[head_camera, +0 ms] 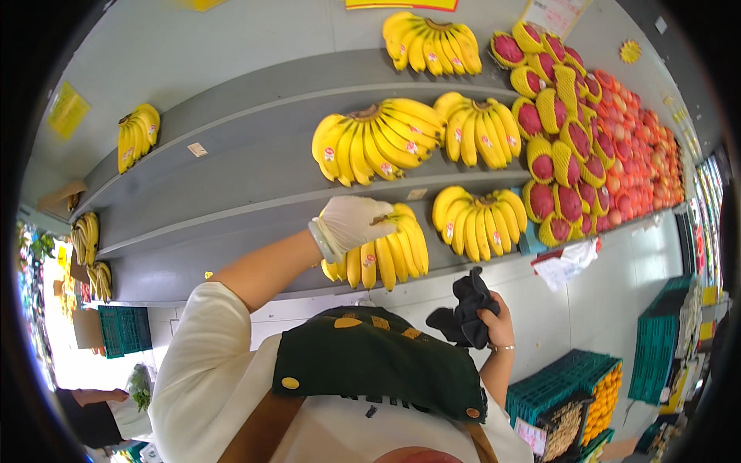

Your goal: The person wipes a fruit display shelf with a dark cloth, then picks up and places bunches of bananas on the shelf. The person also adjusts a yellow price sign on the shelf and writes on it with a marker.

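My left hand (354, 223), in a pale glove, grips the stem end of a banana bunch (379, 263) on the lowest tier of the grey shelf. In my bare right hand (498, 321) is a crumpled black cloth (469, 307), held in front of the shelf's edge. Right of the gripped bunch lies another banana bunch (480, 223). On the middle tier are a wide banana group (376, 142) and a smaller bunch (479, 130), side by side. One more bunch (433, 46) rests on the top tier.
Dragon fruits in yellow foam nets (570, 139) and red-netted round fruits (628, 150) fill the right side. Further bananas (138, 136) lie at the far left. Green crates (561, 376) stand lower right, beside oranges (602, 399). A person's arm (95, 396) shows at lower left, near bagged greens.
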{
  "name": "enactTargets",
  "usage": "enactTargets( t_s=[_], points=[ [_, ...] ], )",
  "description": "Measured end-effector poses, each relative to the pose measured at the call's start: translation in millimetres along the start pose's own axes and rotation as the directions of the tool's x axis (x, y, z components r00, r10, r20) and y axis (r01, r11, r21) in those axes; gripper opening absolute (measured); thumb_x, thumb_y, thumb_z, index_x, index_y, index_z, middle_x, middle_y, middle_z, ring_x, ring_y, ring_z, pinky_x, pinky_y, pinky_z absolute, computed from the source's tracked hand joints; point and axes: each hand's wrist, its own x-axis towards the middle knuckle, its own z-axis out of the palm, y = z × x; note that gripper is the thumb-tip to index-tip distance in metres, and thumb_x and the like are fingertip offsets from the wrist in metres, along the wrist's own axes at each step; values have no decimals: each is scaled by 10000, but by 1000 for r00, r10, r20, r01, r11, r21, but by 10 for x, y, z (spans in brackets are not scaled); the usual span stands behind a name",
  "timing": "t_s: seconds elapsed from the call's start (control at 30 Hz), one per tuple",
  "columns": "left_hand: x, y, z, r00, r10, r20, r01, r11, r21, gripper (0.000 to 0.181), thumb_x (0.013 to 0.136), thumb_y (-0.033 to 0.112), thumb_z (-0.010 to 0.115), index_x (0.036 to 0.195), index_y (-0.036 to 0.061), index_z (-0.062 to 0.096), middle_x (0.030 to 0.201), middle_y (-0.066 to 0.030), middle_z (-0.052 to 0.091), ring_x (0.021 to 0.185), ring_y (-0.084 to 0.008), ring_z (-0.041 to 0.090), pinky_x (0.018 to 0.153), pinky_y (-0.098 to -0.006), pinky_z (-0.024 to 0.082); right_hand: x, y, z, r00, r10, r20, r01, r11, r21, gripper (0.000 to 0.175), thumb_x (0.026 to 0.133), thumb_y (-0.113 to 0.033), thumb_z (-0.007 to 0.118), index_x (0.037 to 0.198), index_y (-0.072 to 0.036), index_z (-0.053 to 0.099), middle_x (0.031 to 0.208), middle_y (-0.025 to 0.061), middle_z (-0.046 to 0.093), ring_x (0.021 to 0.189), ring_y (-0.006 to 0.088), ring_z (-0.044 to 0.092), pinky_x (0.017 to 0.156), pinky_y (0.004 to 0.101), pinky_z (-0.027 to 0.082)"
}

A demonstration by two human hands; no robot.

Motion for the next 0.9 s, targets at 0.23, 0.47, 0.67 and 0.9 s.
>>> enactTargets(
  t_s=[0.23, 0.47, 0.67, 0.9],
  points=[
    [1223, -760, -519, 880, -90, -466, 224, 945, 240, 423, 846, 402, 662, 1139, 97, 680, 1150, -165, 685, 1052, -362, 646, 915, -451, 501, 263, -584, -56, 976, -180, 125, 176, 984, 41, 530, 751, -45, 639, 1269, 20, 553, 1108, 74, 623, 1026, 178, 588, 917, 310, 482],
    [1446, -795, -576, 953, -303, -29, 301, 923, 238, 441, 842, 443, 610, 1051, 63, 687, 1031, -167, 714, 990, -367, 665, 884, -457, 510, 443, -1096, 209, 971, -233, 50, 198, 903, 381, 606, 726, -60, 604, 1318, 7, 491, 1213, 123, 582, 1075, 246, 604, 960, 342, 493],
    [572, -782, -1233, 959, -210, -191, 268, 893, 362, 381, 823, 420, 625, 921, 55, 672, 855, -183, 689, 823, -385, 671, 744, -498, 517, 686, -1529, 244, 959, -281, 26, 208, 767, 607, 587, 789, -67, 585, 1366, -15, 491, 1293, 159, 586, 1146, 298, 609, 1005, 402, 501],
    [-1360, -693, -1974, 856, -319, -407, 496, 727, 475, 247, 779, 284, 722, 899, 74, 670, 794, -161, 651, 805, -385, 619, 721, -491, 486, 1953, -1992, 1244, 871, -460, 170, 329, 806, 493, 521, 848, -114, 642, 1343, -18, 512, 1210, 155, 654, 1088, 314, 649, 972, 419, 514]
  ],
)
